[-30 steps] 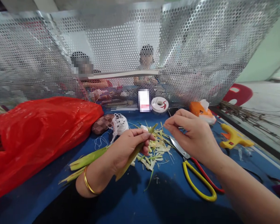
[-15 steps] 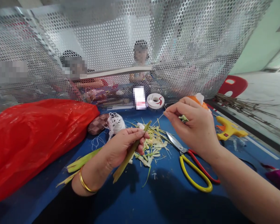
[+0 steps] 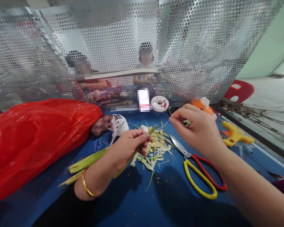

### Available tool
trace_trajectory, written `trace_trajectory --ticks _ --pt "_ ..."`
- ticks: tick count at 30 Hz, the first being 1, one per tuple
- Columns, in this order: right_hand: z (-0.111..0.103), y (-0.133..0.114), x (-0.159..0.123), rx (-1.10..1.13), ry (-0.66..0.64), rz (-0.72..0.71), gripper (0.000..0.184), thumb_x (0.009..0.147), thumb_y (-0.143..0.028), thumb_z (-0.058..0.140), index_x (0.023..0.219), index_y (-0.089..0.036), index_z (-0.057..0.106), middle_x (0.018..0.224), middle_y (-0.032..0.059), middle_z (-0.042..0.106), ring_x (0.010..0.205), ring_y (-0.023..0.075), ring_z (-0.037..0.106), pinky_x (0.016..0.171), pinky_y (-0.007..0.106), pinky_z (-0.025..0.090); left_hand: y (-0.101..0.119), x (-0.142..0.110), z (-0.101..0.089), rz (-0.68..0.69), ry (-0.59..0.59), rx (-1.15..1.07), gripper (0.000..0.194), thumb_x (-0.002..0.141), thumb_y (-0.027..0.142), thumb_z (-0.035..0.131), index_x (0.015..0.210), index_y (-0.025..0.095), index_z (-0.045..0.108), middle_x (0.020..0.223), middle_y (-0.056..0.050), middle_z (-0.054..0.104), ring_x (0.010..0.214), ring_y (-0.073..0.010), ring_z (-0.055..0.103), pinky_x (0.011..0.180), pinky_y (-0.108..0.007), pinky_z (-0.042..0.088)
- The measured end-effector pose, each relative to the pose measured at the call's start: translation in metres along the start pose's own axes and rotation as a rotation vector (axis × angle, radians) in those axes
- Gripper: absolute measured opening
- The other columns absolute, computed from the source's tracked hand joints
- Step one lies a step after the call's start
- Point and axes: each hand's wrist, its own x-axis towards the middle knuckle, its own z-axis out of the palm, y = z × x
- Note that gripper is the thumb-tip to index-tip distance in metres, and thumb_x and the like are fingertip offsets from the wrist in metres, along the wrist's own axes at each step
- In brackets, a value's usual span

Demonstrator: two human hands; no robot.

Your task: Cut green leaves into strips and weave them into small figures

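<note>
head view: left hand (image 3: 134,143) grasping green leaf strip (image 3: 151,129) between thumb and fingers, strip slanting above blue table (image 3: 142,201). right hand (image 3: 191,126) pinching thin pale strand (image 3: 165,124), green scrap (image 3: 186,122) tucked in curled fingers. leaf trimmings (image 3: 156,151) between hands; scissors (image 3: 188,154) just beside them. white string (image 3: 119,126) near patterned pouch (image 3: 102,125).

On the surface (image 3: 137,205), I had scissors (image 3: 188,154) right of the scraps (image 3: 153,151), the bag (image 3: 42,135) along the left edge, and the spool (image 3: 159,104) behind.
</note>
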Motion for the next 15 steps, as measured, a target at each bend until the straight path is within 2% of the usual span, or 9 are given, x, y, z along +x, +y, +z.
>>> trace_trajectory --ticks 2,4,7,9,13,15 --pt "0.000 0.008 0.001 -0.063 -0.158 -0.006 0.015 0.083 -0.019 0.059 0.070 -0.020 0.066 0.073 0.0033 0.062 0.062 0.0162 0.056 0.056 0.030 0.037 0.002 -0.001 0.000 0.059 0.059 0.061 0.018 0.081 0.029 0.063 0.070 0.014 0.063 0.061 0.002 0.053 0.051 -0.0068 0.048 0.051 -0.019 0.039" --pt "0.001 0.015 0.001 -0.116 -0.240 -0.024 0.014 0.084 -0.023 0.060 0.076 -0.021 0.071 0.079 0.0050 0.067 0.067 0.0189 0.060 0.061 0.033 0.040 0.005 -0.002 0.000 0.107 0.108 0.136 0.018 0.082 0.030 0.061 0.071 0.015 0.063 0.062 0.002 0.054 0.052 -0.0073 0.048 0.051 -0.020 0.038" --pt "0.007 0.014 0.002 -0.049 -0.154 -0.003 0.014 0.085 -0.027 0.061 0.087 -0.022 0.074 0.091 0.0077 0.071 0.082 0.0251 0.063 0.075 0.040 0.044 0.009 -0.005 0.001 0.144 0.136 0.251 0.019 0.083 0.030 0.059 0.071 0.016 0.062 0.059 0.002 0.052 0.052 -0.0083 0.046 0.050 -0.021 0.035" --pt "0.015 0.004 0.000 0.179 -0.147 0.050 0.014 0.085 -0.028 0.062 0.090 -0.022 0.073 0.095 0.0074 0.072 0.091 0.0256 0.063 0.083 0.041 0.045 0.011 -0.007 0.001 0.163 0.123 0.321 0.020 0.084 0.031 0.057 0.072 0.016 0.062 0.056 0.003 0.050 0.051 -0.0089 0.046 0.050 -0.021 0.034" --pt "0.036 -0.017 -0.006 0.796 -0.453 0.307 0.013 0.082 -0.031 0.065 0.087 -0.021 0.071 0.087 0.0029 0.073 0.085 0.0195 0.065 0.080 0.034 0.048 0.011 -0.008 0.001 0.201 0.112 0.410 0.022 0.086 0.032 0.053 0.071 0.017 0.060 0.056 0.003 0.049 0.053 -0.0098 0.046 0.052 -0.022 0.035" --pt "0.042 -0.021 -0.009 0.976 -0.502 0.440 0.012 0.079 -0.031 0.066 0.079 -0.019 0.069 0.078 0.0012 0.071 0.077 0.0166 0.065 0.074 0.031 0.049 0.010 -0.008 0.000 0.217 0.128 0.445 0.022 0.087 0.032 0.052 0.071 0.018 0.060 0.056 0.003 0.049 0.053 -0.0102 0.046 0.052 -0.022 0.034"
